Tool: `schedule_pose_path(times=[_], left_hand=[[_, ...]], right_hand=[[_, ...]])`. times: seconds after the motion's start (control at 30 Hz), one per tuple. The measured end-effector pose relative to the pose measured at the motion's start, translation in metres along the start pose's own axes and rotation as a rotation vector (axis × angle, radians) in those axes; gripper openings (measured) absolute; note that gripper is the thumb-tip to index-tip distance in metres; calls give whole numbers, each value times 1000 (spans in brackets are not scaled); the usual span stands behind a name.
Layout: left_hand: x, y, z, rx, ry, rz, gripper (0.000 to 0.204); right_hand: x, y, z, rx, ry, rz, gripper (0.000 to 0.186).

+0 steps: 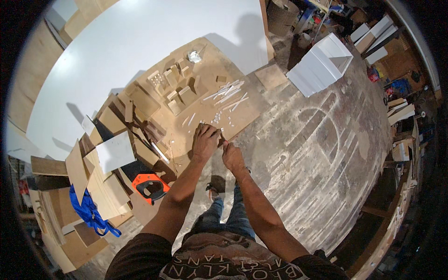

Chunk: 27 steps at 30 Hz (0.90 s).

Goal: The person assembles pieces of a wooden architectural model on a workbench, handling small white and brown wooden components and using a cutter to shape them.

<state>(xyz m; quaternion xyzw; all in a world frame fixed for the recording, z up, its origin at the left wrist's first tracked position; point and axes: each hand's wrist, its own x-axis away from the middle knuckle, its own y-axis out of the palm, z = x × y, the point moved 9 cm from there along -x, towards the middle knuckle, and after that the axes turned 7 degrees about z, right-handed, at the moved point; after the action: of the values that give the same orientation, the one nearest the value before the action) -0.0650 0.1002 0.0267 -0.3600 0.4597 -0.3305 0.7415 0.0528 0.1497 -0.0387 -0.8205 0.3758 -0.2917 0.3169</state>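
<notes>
My left hand (206, 140) rests at the front edge of a plywood work board (248, 110), fingers curled over something small that I cannot make out. Just right of it, my right hand (232, 154) is closed around a small, thin, dark item, possibly a tool, pointing toward the left fingers. Beyond my fingers lie small cut white pieces (215, 119) and a heap of white strips (228, 95). Farther back on the board stand several small plywood blocks (186, 95), beside a crumpled pale object (194, 56).
Plywood offcuts (112, 115), an orange-handled saw (145, 181) and blue straps (86, 214) lie left. A large white panel (107, 42) is behind the board. A white box-shaped object (317, 65) stands back right on scuffed concrete (322, 177), near shelving with scrap boards (400, 112).
</notes>
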Motion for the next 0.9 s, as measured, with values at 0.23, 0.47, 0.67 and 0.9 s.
schedule_pose_path(times=[0.23,0.47,0.67,0.9], left_hand=[[0,-1,-3,-21,18,-2,28],[-4,-7,-3,46,-1,-9,33],[-8,-17,1,102,16,30,35],[-6,-12,-2,128,-33,4,34]], right_hand=[[3,-11,-16,-44,-1,3,55],[6,-12,-13,-22,33,69,51],[9,-7,-11,-12,66,29,46],[10,-7,-10,12,48,62,46]])
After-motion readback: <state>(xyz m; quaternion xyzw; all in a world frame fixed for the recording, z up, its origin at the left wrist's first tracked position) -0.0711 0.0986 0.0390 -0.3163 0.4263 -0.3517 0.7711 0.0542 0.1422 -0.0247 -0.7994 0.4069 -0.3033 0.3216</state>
